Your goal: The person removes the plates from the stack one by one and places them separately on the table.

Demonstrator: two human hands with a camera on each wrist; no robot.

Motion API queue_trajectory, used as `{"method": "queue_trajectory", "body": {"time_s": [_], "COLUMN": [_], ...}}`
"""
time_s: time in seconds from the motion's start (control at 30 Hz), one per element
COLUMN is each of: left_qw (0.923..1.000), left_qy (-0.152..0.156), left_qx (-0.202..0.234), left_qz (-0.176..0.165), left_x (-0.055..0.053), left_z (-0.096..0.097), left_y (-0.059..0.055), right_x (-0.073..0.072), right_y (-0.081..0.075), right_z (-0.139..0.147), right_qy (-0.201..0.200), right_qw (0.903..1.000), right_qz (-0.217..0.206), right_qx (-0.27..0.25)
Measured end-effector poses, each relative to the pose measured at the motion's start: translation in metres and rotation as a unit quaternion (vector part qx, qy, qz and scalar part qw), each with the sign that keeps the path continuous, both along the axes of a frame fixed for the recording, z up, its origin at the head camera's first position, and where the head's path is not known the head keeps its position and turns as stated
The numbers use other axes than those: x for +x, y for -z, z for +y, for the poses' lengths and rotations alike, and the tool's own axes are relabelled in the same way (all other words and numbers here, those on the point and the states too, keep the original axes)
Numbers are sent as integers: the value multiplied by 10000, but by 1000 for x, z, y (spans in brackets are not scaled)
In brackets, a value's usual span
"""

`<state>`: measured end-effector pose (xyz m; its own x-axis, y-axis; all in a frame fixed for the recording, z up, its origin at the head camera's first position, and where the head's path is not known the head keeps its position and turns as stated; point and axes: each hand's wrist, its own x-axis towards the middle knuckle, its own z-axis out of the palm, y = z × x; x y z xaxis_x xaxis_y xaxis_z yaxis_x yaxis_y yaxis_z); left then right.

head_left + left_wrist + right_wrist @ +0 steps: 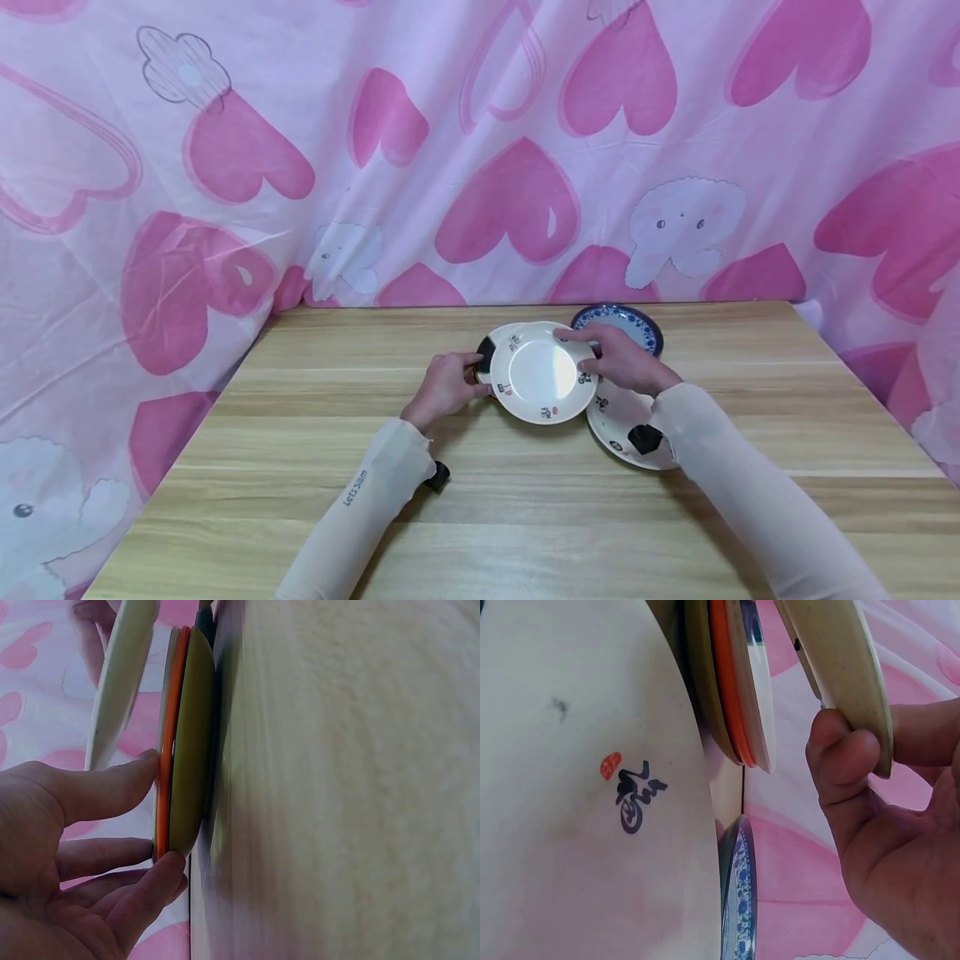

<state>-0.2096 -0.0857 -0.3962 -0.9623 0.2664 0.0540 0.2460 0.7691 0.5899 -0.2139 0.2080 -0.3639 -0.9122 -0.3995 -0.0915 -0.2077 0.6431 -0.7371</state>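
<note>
My right hand (624, 358) pinches the right rim of a round white plate (542, 375) with small black and red characters, thumb on one side and fingers on the other. In the left wrist view that plate is raised apart from a stack of plates (191, 742). The stack shows an olive plate at the bottom, an orange-edged one, and a pale one with a dark patch on top. My left hand (446, 387) holds the stack's left edge between thumb and fingers. In the head view the raised plate hides most of the stack.
A larger white plate (618, 425) with a black patch lies partly under my right forearm. Behind my right hand is a blue-patterned plate (647, 329) near the table's back edge. A pink heart-print curtain (510, 200) hangs behind the wooden table (525, 517).
</note>
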Motion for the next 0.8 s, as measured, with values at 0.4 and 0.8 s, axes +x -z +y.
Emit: {"method": "queue_trajectory", "body": {"time_s": [0.4,0.8], "left_qw": [10000,10000], "left_qy": [-6,-46], "left_qx": [3,19], "left_qz": [58,-79], "left_x": [0,0], "left_z": [1,2], "left_y": [1,-1], "right_x": [3,9], "right_y": [2,1], "right_z": [1,-2], "right_qy": [-515,-1007], "right_qw": [9984,9941], "right_qz": [202,320], "right_qx": [101,230]}}
